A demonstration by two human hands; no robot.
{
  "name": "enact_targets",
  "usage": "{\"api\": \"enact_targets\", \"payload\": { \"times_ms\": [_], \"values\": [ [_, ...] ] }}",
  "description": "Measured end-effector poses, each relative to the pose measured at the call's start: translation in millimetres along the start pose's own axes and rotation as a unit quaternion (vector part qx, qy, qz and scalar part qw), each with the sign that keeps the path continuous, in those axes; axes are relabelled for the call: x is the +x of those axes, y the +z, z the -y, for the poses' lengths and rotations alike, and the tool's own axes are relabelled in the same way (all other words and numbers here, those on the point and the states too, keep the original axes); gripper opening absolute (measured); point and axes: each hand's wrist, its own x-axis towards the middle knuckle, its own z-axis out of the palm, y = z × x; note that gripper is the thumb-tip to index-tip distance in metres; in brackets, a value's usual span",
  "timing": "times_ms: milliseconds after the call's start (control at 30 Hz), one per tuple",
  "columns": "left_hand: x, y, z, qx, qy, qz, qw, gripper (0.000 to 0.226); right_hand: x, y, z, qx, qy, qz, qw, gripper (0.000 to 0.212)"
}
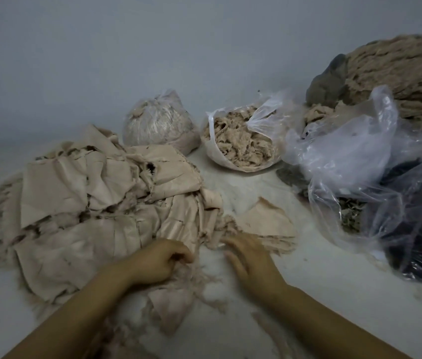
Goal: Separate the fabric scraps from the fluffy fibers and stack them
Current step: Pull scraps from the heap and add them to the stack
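we are pinching fluffy fibers (194,275) in our left hand (158,260); right hand (248,257) is blurring, grip unclear; scrap stack (96,193) beyond is growing, unsorted scraps (264,218) remaining.

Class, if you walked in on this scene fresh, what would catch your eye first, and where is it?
First, the big heap of beige fabric scraps on the left, with the left hand pinching fibers at its near edge. Behind, an open plastic bag of fluffy fibers stands in the middle, and crumpled clear plastic fills the right.

White floor (308,294), beige fabric scraps (88,203), fluffy fibers (204,281), open fiber bag (241,141), tied bag (158,123), crumpled plastic bag (373,177)
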Motion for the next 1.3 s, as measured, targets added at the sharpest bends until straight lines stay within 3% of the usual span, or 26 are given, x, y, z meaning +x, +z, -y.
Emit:
{"api": "enact_targets", "payload": {
  "times_ms": [100,133,233,367,433,500,567,600,700,800,900,967,1033,1100,1200,1300],
  "values": [
    [-16,1,3,0.065,0.04,-0.021,0.997,0.052,-17,15,9,-0.002,-0.127,0.165,0.978,0.035],
    [-19,2,4,0.081,0.055,-0.026,0.995,0.052,-20,15,11,0.004,-0.133,0.194,0.972,0.038],
    [-26,5,12,0.115,0.069,-0.026,0.991,0.051,-26,5,15,0.047,-0.069,0.177,0.981,0.035],
    [-24,13,15,0.152,0.06,-0.057,0.985,0.022,-21,5,22,0.032,0.029,0.113,0.993,0.022],
    [-21,16,10,0.092,0.036,-0.087,0.991,0.021,-16,13,35,0.018,0.003,0.114,0.993,0.017],
    [-22,17,2,0.0,0.012,-0.125,0.992,0.021,-14,29,46,-0.004,-0.039,0.156,0.987,0.038],
    [-24,17,-2,-0.058,-0.001,-0.142,0.988,0.018,-12,39,53,-0.014,-0.052,0.178,0.982,0.031],
    [-25,17,-2,-0.07,-0.001,-0.139,0.988,0.017,-12,40,55,0.003,-0.04,0.166,0.985,0.024],
    [-35,16,-1,-0.151,-0.015,-0.105,0.983,0.018,-12,33,49,0.118,0.024,0.03,0.992,0.013],
    [-40,17,-6,-0.267,-0.047,-0.056,0.961,0.037,-15,20,40,0.202,0.073,-0.012,0.977,0.031],
    [-39,20,-18,-0.368,-0.03,0.008,0.929,0.029,-17,17,38,0.331,0.158,-0.002,0.93,0.04],
    [-38,22,-26,-0.418,-0.031,0.054,0.907,0.035,-15,13,40,0.444,0.22,-0.026,0.868,0.026],
    [-34,25,-33,-0.438,-0.043,0.048,0.896,0.027,-13,7,42,0.505,0.255,-0.039,0.824,0.016],
    [-27,29,-38,-0.453,-0.064,0.003,0.889,0.026,-14,6,43,0.492,0.247,-0.028,0.835,0.013],
    [-19,41,-48,-0.541,-0.114,-0.05,0.832,0.043,-16,11,46,0.436,0.251,-0.056,0.862,0.008],
    [-16,49,-58,-0.527,-0.12,-0.059,0.839,0.066,-15,14,48,0.441,0.254,-0.085,0.857,0.01]
  ]
}}
